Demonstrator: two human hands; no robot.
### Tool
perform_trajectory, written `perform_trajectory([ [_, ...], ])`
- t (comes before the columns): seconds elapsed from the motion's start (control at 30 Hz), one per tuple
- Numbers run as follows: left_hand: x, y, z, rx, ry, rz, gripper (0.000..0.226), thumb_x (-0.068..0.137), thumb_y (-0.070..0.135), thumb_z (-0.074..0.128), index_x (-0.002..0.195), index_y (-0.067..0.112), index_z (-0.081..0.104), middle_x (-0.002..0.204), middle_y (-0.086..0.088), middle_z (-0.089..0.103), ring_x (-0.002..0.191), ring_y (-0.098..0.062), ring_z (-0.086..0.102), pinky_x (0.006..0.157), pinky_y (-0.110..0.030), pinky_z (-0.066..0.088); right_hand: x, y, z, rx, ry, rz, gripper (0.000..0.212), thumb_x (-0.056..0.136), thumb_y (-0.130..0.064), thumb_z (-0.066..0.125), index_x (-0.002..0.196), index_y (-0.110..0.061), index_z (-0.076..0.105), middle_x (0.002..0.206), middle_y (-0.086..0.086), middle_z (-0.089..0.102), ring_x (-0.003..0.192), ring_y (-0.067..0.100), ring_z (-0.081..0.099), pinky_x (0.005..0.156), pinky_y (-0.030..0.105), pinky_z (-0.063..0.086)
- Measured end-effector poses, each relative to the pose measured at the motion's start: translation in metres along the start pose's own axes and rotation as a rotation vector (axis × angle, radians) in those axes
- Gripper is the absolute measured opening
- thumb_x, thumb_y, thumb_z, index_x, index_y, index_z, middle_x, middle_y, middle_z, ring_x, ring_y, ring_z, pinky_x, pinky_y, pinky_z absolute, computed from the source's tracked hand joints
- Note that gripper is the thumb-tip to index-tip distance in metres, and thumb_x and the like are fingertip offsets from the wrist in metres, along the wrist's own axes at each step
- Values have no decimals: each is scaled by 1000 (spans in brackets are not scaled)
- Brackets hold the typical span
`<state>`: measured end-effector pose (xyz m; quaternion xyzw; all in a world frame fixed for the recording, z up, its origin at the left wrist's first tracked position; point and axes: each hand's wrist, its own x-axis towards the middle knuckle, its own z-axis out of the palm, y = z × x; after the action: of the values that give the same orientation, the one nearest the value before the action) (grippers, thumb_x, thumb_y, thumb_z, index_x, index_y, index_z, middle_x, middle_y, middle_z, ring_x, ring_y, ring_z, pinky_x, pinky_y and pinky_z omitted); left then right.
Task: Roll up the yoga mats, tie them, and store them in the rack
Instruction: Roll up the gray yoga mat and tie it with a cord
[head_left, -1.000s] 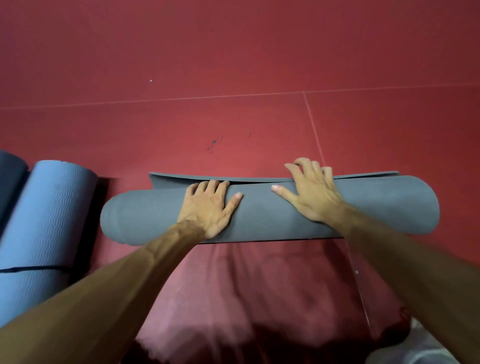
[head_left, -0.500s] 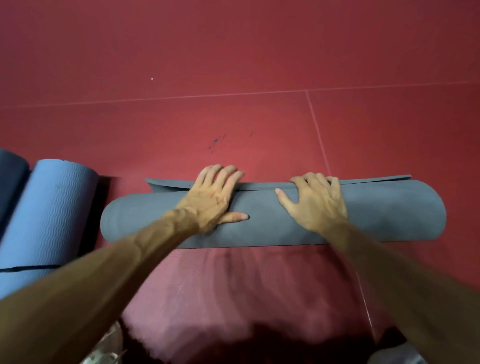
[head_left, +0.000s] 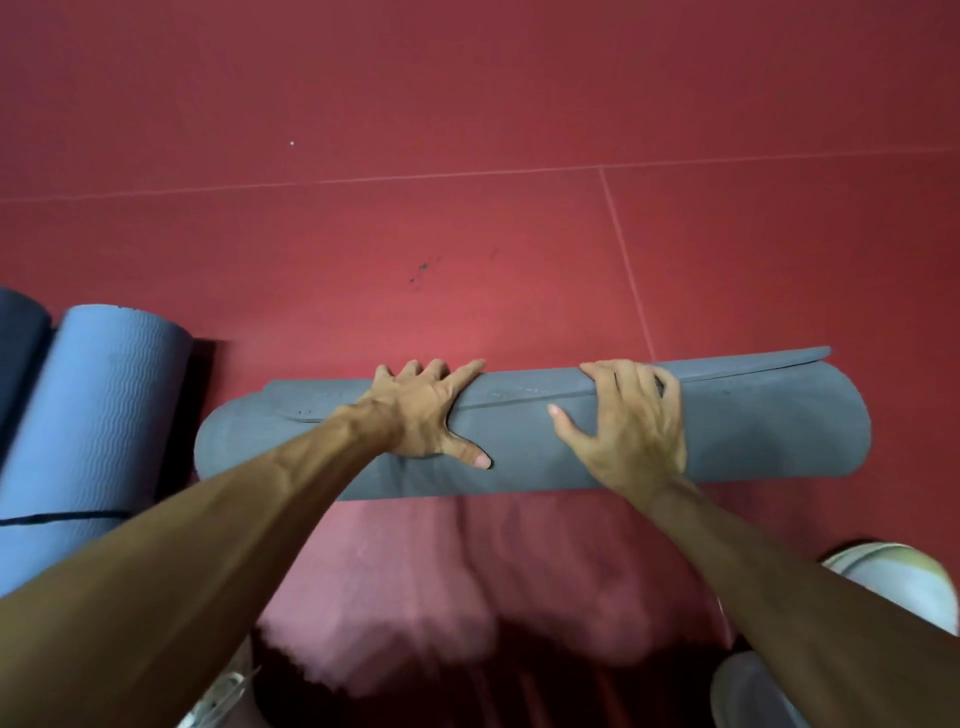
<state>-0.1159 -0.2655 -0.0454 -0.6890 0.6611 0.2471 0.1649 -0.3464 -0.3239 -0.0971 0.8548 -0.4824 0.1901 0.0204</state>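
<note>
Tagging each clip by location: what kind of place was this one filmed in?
Probably a yoga or fitness studio. The red floor is laid in large seamed tiles, a grey yoga mat lies rolled on it, and a rolled blue yoga mat tied with a black strap lies alongside.

Both bare arms reach forward and down, nearly straight, with the hands set apart from each other on a rolled mat (head_left: 519, 452). The left hand (head_left: 423, 415) clasps the roll, its fingers draped over the crest and its thumb splayed along the near side. The right hand (head_left: 636, 431) hooks bent fingers over the top edge, with the thumb spread wide toward the other hand and the palm flat on the roll.
</note>
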Motion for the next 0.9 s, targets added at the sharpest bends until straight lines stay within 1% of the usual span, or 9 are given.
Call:
perform_trajectory([
  [0.2, -13, 12, 4, 30, -18, 22, 109, 64, 80, 59, 140, 58, -16, 128, -7, 36, 113, -33, 42, 94, -55, 38, -9, 5, -16, -47, -138, -62, 74, 82, -73, 38, 123, -14, 58, 111, 2, 58, 100, 23, 53, 93, 42, 30],
  [0.33, -18, 22, 3, 22, -32, 2, 113, 60, 75, 69, 142, 57, -7, 128, -8, 32, 115, -35, 41, 95, -57, 38, -1, 31, -37, -110, -366, -277, 113, 55, -88, 51, 136, -9, 48, 120, 8, 52, 102, 28, 52, 88, 43, 33],
  [0.4, -20, 25, -2, -18, -36, -26, 114, 56, 70, 76, 143, 52, 5, 128, -8, 33, 116, -35, 42, 97, -56, 38, 1, 40, -48, -185, -527, -283, 129, 39, -83, 69, 145, -17, 36, 133, 11, 42, 119, 29, 44, 97, 49, 30],
  [0.47, -20, 37, -4, 18, -10, -11, 114, 53, 61, 82, 143, 40, 15, 128, -9, 35, 118, -34, 43, 101, -55, 35, -4, 42, -54, -231, -655, -195, 138, 40, -74, 78, 152, -28, 13, 149, 15, 22, 140, 30, 21, 112, 55, 11],
  [0.53, -17, 57, 3, 145, 45, 45, 112, 58, 50, 83, 142, 20, 16, 137, -11, 32, 130, -33, 36, 109, -58, 26, -15, 41, -51, -257, -682, -131, 140, 45, -69, 81, 153, -31, 0, 156, 16, 10, 146, 32, 7, 115, 58, 0],
  [0.63, -13, 79, 20, 241, 94, 46, 107, 71, 48, 71, 143, 5, 6, 154, -18, 11, 144, -37, 13, 110, -65, 15, -32, 43, -43, -258, -574, -133, 146, 26, -66, 86, 148, -21, 20, 146, 19, 38, 137, 36, 35, 111, 63, 20],
  [0.73, -14, 87, 31, 242, 132, 39, 136, 59, 73, 69, 148, 17, -17, 157, -19, -2, 145, -40, 5, 108, -69, 7, -38, 47, -36, -200, -472, -166, 144, 14, -64, 86, 139, -16, 33, 133, 18, 52, 125, 35, 49, 105, 63, 31],
  [0.8, -13, 91, 38, 225, 191, 36, 144, 52, 79, 68, 148, 20, -22, 157, -19, -2, 144, -40, 6, 109, -68, 8, -39, 48, -35, -173, -423, -173, 139, 17, -60, 87, 138, -15, 37, 132, 17, 51, 124, 35, 49, 105, 62, 31],
  [0.9, -9, 95, 47, 225, 284, 33, 138, 54, 81, 65, 150, 19, -13, 153, -19, 15, 138, -38, 21, 108, -65, 20, -40, 49, -33, -161, -404, -178, 134, 19, -55, 88, 137, -15, 40, 131, 17, 51, 123, 35, 49, 103, 63, 32],
])
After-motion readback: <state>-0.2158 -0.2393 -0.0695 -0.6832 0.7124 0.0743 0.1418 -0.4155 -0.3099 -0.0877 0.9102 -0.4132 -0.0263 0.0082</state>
